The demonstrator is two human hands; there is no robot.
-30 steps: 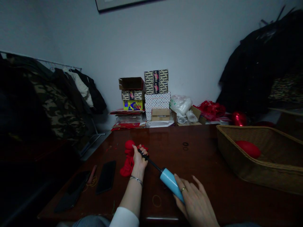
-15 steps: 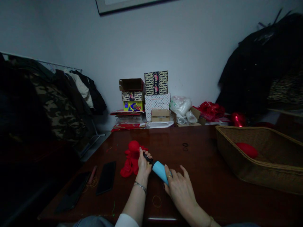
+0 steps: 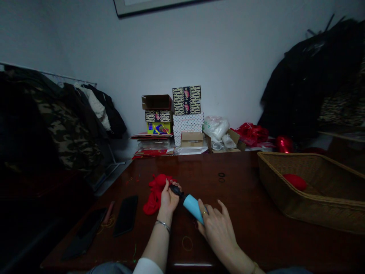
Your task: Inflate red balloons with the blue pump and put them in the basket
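My right hand [image 3: 218,224] is wrapped round a light-blue cylinder [image 3: 194,208] that looks like a balloon hand pump; its index finger is raised. The cylinder tilts up towards my left hand [image 3: 170,196], whose fingers curl around a small black balloon [image 3: 176,190], slightly swollen, at the pump's upper end. Where the two join is too dark to make out. Just beyond my left hand lies a heap of red balloons [image 3: 154,198], partly hidden by the fingers. A thin rubber band [image 3: 187,243] rests on the tabletop between my forearms.
On the brown table [image 3: 242,236], two dark phones or flat slabs [image 3: 125,215] lie left. A wicker basket [image 3: 285,205] at right holds a red balloon [image 3: 295,182]. Two dark rings [image 3: 221,177] lie farther back. Stacked boxes [image 3: 188,125] stand behind; clothes [image 3: 68,125] hang left.
My left hand has shifted slightly left and turned more palm-up. The black balloon looks rounder and wider than before. My right hand keeps hold of the pump.
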